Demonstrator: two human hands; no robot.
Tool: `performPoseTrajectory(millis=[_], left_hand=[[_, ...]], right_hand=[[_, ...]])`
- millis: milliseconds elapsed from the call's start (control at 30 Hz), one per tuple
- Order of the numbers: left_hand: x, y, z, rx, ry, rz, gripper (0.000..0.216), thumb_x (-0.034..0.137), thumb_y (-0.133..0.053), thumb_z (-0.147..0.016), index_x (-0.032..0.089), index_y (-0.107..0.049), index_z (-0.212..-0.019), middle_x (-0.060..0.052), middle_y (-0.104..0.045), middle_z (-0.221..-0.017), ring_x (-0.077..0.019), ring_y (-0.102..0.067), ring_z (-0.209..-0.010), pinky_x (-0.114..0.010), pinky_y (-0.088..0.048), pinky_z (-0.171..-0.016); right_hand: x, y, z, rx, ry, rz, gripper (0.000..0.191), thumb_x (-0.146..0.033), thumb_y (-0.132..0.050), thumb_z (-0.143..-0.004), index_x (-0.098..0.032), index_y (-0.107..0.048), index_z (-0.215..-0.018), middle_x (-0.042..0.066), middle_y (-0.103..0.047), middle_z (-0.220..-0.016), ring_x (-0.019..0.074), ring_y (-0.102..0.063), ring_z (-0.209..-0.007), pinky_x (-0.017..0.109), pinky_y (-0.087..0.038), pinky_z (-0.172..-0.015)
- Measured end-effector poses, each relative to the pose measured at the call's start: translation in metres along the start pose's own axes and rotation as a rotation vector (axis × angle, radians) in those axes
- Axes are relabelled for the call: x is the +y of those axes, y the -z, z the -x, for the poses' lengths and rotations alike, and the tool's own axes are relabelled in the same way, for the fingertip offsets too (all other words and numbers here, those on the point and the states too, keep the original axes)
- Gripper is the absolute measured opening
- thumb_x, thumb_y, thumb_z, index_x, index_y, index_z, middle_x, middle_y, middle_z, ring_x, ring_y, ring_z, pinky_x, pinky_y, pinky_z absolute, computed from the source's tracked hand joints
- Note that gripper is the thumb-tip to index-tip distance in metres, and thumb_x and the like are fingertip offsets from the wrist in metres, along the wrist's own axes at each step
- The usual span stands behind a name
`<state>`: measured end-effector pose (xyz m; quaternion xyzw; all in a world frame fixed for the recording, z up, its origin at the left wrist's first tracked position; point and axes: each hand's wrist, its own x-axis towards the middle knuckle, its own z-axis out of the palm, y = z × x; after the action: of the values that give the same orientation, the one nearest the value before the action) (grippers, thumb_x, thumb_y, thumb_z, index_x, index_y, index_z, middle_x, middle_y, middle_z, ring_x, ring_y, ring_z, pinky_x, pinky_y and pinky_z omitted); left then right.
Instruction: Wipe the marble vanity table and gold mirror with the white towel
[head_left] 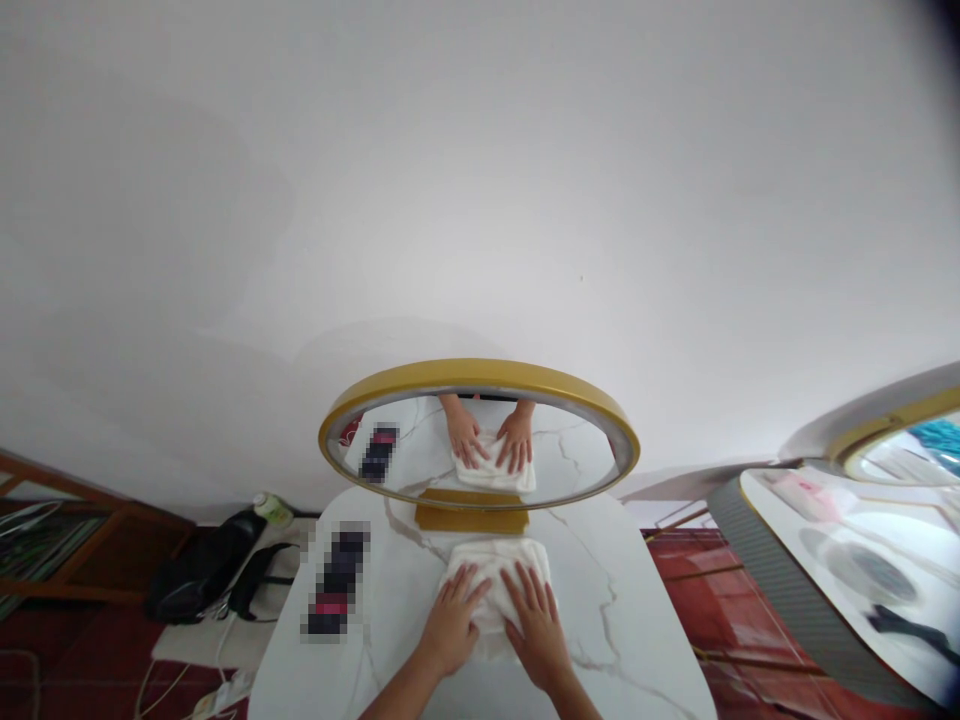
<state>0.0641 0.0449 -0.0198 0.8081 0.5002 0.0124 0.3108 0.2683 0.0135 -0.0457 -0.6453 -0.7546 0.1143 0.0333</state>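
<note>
A folded white cloth (491,556) lies on the white marble-patterned table (600,640), just in front of the mirror's gold base. My left hand (452,622) rests flat on the cloth's left side, fingers stretched forward and a little apart. On the right side of the cloth, my right hand (534,622) lies flat as well, its fingers spread. Neither hand is wrapped round the cloth. An oval mirror (480,372) with a gold rim stands behind it and reflects both hands and the cloth.
A blurred-out dark item (337,580) lies left on the table. Further left are a black bag (206,560), a green-capped bottle (272,510), cables and a wooden shelf (97,560). A second table (810,600) with a mirror stands right. The wall (480,200) rises behind.
</note>
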Motion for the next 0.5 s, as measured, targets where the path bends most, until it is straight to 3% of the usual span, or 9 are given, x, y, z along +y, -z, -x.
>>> performPoseTrajectory(millis=[267,400,500], left_hand=[[0.0,-0.035,0.043,0.048,-0.001,0.046,0.085,0.006,-0.042,-0.068,0.039,-0.015,-0.142,0.012,-0.002,-0.152,-0.0211,-0.005,-0.14,-0.047,-0.014,-0.113],[-0.012,-0.058,0.059,-0.078,-0.044,0.037,0.089,0.009,-0.05,-0.067,0.04,-0.015,-0.142,0.007,-0.004,-0.152,-0.0275,-0.006,-0.139,-0.052,-0.015,-0.112],[-0.022,-0.069,0.064,-0.149,-0.111,0.034,0.082,0.01,-0.05,-0.074,0.043,-0.016,-0.141,0.004,-0.01,-0.152,-0.0297,-0.013,-0.138,-0.053,-0.02,-0.11]], right_hand=[[0.002,-0.015,0.038,-0.003,0.061,-0.05,0.075,-0.031,-0.048,-0.077,-0.035,-0.012,-0.143,-0.004,-0.008,-0.151,0.0253,-0.011,-0.138,0.049,-0.016,-0.109],[0.005,-0.043,0.069,0.004,0.082,-0.053,0.079,-0.04,-0.056,-0.072,-0.039,-0.018,-0.141,-0.002,-0.023,-0.148,0.0305,-0.027,-0.134,0.05,-0.025,-0.106],[-0.001,-0.062,0.09,0.104,0.018,-0.033,0.079,-0.047,-0.059,-0.072,-0.043,-0.019,-0.139,-0.003,-0.034,-0.143,0.0324,-0.036,-0.129,0.049,-0.029,-0.103]])
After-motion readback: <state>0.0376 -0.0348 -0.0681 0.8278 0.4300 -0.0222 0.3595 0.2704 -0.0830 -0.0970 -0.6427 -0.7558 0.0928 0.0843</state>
